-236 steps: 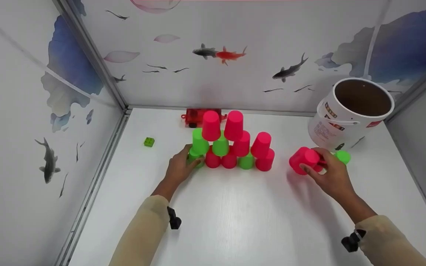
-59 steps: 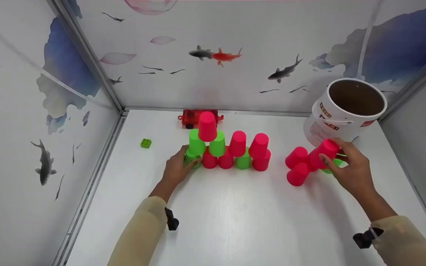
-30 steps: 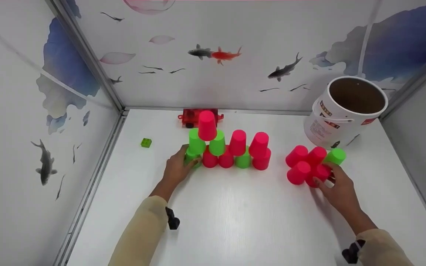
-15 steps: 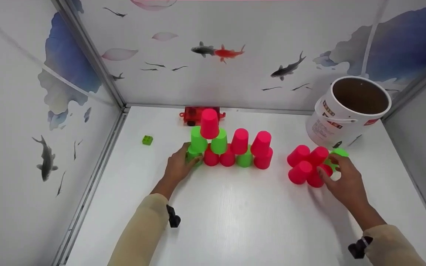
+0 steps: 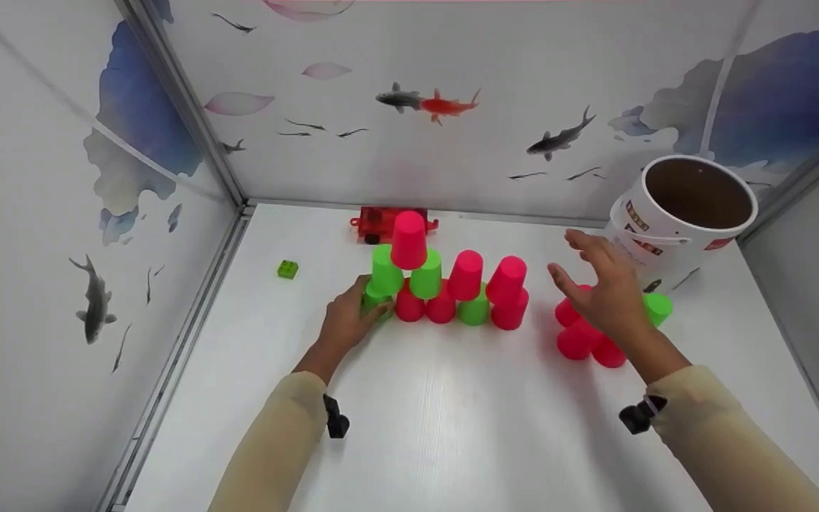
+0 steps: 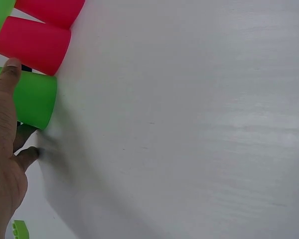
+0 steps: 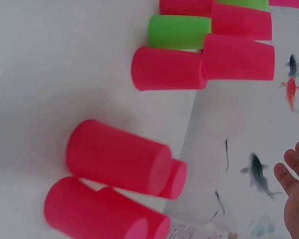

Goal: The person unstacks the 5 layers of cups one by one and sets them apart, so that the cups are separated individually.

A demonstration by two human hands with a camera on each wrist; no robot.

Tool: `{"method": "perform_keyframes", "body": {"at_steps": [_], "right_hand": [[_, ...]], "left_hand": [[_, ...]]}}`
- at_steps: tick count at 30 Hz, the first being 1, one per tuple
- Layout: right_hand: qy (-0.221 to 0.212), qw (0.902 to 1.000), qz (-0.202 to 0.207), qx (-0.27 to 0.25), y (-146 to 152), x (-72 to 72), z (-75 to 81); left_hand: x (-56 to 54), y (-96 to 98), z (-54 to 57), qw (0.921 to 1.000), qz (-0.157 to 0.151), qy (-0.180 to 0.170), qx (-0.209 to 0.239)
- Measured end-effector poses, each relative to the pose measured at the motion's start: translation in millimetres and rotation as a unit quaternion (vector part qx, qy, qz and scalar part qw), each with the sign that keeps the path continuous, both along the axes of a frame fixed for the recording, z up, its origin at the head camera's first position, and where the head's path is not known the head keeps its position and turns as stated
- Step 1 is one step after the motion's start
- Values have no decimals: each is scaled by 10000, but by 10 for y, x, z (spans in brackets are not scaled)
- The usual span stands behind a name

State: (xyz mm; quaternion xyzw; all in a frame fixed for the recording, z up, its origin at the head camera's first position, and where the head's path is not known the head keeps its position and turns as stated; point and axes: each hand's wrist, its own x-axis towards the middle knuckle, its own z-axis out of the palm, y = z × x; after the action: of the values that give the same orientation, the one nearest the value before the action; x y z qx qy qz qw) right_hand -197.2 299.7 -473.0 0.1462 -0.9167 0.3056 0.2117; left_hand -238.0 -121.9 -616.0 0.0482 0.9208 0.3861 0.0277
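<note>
My left hand (image 5: 347,318) holds the green cup (image 6: 36,99) at the left end of the bottom row, thumb on its near side. Upside-down pink and green cups rise from there in a stepped wall. On the second row stand two green cups, then a pink cup (image 5: 466,275) and another pink cup (image 5: 507,280) at the right. A single pink cup (image 5: 409,240) tops the two green ones. My right hand (image 5: 608,295) hovers with fingers spread and holds nothing. It partly covers a cluster of pink cups (image 5: 577,340), with a green cup (image 5: 658,308) behind.
A white bucket (image 5: 655,245) stands at the back right, behind the cluster. Against the back wall sits a red toy wagon (image 5: 374,225), partly hidden by the wall of cups. A small green toy brick (image 5: 287,269) lies left of my left hand.
One pink cup has left the top row since the oldest frame, and the right cluster has spread out. My right hand rose from the cluster and moved left, fingers spreading. The left hand stayed put.
</note>
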Motion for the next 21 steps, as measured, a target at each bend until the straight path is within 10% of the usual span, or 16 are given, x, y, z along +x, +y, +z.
{"method": "perform_keyframes", "body": {"at_steps": [11, 21], "right_hand": [[-1014, 9899, 953, 277, -952, -312, 290], [-1088, 9834, 1453, 65, -1541, -450, 322]], "left_hand": [[66, 18, -21, 10000, 1, -46, 12], [32, 31, 42, 9999, 83, -97, 66]]}}
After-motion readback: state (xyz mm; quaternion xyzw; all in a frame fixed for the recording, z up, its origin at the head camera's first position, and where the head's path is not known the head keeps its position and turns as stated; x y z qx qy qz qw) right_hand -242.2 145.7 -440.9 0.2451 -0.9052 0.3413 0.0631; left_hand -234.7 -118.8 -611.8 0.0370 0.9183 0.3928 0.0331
